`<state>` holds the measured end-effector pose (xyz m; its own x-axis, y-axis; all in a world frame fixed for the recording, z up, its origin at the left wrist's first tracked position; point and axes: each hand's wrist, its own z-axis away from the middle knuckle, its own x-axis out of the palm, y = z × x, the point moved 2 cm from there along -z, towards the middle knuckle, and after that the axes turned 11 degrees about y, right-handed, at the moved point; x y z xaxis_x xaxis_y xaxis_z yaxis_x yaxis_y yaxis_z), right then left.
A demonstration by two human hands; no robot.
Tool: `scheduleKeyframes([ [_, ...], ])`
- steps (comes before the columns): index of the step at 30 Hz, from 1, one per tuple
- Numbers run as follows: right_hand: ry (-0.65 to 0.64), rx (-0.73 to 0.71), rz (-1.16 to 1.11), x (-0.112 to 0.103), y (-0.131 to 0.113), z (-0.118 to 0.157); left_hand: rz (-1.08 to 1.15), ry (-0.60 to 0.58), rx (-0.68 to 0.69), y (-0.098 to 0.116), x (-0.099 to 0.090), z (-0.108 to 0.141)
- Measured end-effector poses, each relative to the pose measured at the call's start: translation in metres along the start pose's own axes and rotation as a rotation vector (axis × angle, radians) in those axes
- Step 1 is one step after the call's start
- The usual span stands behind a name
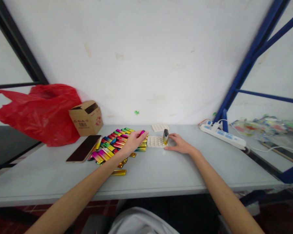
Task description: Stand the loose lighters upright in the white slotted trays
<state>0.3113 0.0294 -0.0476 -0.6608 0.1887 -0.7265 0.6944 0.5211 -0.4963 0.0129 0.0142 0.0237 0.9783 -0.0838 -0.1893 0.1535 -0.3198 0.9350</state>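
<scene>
My left hand point(133, 142) is closed around a magenta lighter point(142, 132), at the right side of a spread pile of shiny lighters point(108, 147). These are coloured in pink, gold, green, red and blue. Just right of the pile lies a white tray point(154, 142) with rows of holes. Several lighters point(165, 137) stand upright in a row at its right end, dark tops up. My right hand point(180, 144) spans that end, thumb along the near edge and fingers behind, steadying the tray. Its fingertips are close to the upright lighters; whether they touch is unclear.
A second white tray point(160, 127) lies near the wall. To the left are a phone point(84, 149), an open cardboard box point(86, 121) and a red plastic bag point(46, 113). A power strip point(223, 135) sits by the blue frame point(244, 68) on the right. One gold lighter point(119, 172) lies nearer the table's front edge.
</scene>
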Motion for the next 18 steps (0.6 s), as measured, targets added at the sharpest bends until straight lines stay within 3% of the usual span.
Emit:
scheduleKeyframes([
  [12, -0.001, -0.010, 0.005, -0.0002, 0.0019, 0.0001, -0.138, 0.164, 0.071, -0.0056, -0.0057, -0.0015],
  [18, -0.013, -0.010, 0.004, -0.0020, -0.0007, -0.0004, -0.079, 0.132, 0.035, -0.0050, -0.0043, -0.0002],
])
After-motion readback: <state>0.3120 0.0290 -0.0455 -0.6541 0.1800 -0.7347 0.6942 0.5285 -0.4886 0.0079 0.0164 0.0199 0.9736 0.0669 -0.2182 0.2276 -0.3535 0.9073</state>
